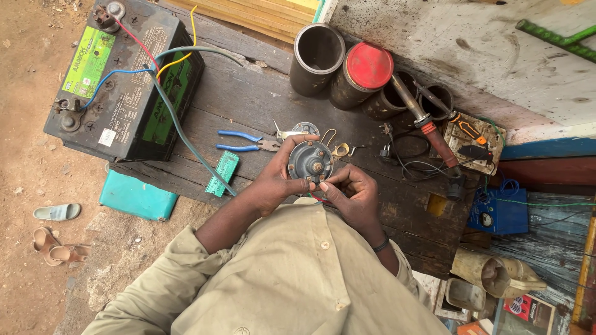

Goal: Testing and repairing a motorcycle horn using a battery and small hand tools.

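The round grey horn unit [310, 161] is held above the dark wooden workbench [248, 99], just over the person's lap. The left hand [276, 180] grips its rim; the right hand [347, 189] pinches a thin wire [320, 197] at its lower edge. Keep the unit steady while working the wire. Blue-handled pliers [245, 141] lie near; a car battery [124, 80] sits at the bench end above bare dirt ground

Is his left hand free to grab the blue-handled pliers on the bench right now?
Probably not yet: the left hand grips the round grey horn. The pliers lie close by with nothing over them, so only the full hand hinders.
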